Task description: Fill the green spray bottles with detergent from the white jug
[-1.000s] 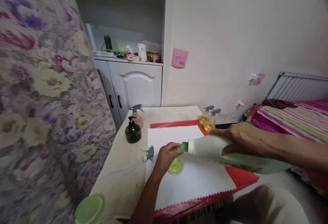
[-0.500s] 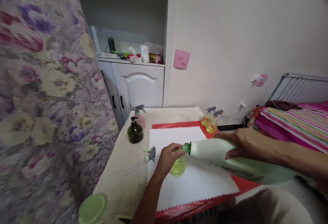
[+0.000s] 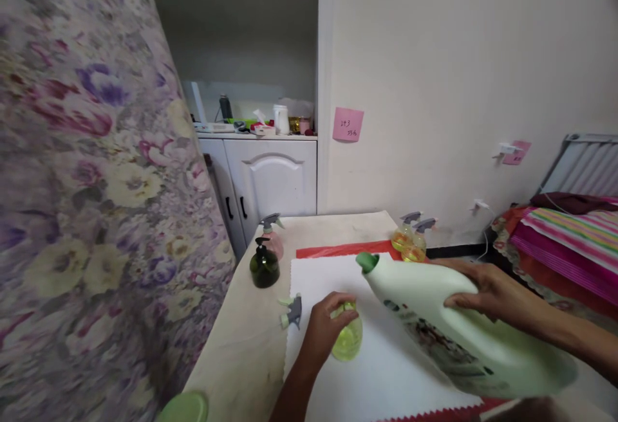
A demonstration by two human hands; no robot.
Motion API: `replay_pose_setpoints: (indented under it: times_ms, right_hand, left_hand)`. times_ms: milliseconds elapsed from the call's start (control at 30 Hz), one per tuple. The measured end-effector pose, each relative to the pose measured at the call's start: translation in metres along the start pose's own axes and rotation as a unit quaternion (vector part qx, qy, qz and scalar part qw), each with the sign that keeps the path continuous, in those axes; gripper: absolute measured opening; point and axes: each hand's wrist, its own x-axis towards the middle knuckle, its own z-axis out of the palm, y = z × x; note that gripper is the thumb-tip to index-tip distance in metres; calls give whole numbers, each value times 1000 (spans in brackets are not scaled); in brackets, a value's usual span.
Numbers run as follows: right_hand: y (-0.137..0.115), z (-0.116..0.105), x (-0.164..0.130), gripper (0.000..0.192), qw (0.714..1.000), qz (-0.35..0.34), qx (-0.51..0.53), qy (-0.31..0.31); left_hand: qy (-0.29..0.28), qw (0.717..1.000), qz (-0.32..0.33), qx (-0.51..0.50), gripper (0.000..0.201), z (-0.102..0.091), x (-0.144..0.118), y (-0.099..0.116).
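Observation:
My left hand [image 3: 333,320] is closed round the neck of a small clear bottle [image 3: 347,339] with yellow-green liquid, which stands on a white sheet [image 3: 386,364]. In my right hand [image 3: 483,290] is a large pale green jug [image 3: 434,306] with a printed label, gripped by its handle. The jug's green spout [image 3: 367,261] points up and left, above and apart from the small bottle. Left of my left hand lies a grey and pale green spray trigger head [image 3: 292,312], off any bottle.
A dark green pump bottle [image 3: 264,266] and a pink spray bottle [image 3: 273,242] stand at the table's left. Two yellow spray bottles [image 3: 408,242] stand at the back right. A green lid [image 3: 186,407] lies front left, beside the floral curtain [image 3: 111,216].
My right hand has tipped the jug back, raising its spout away from the small bottle's mouth. My left hand still holds the small bottle. The view has shifted slightly.

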Motion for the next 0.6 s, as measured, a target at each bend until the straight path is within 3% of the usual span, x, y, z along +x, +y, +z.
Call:
replay_pose_setpoints:
  times_ms: [133,267,433,600]
  right_hand:
    - [11,15,24,59,984,44,143,96]
    - [19,55,64,61,952,25,239,188]
    - [21,106,111,56,931,-3,279,236]
    - [40,146,122,55,932,-5,252,260]
  left_hand:
    - [1,1000,-5,23,23,-2,-3,3]
    - [-3,999,-9,35,35,-3,-7,6]
    - [-13,997,26,65,31,-13,-3,-9]
    - [-82,991,53,95,41,-27,10,-41]
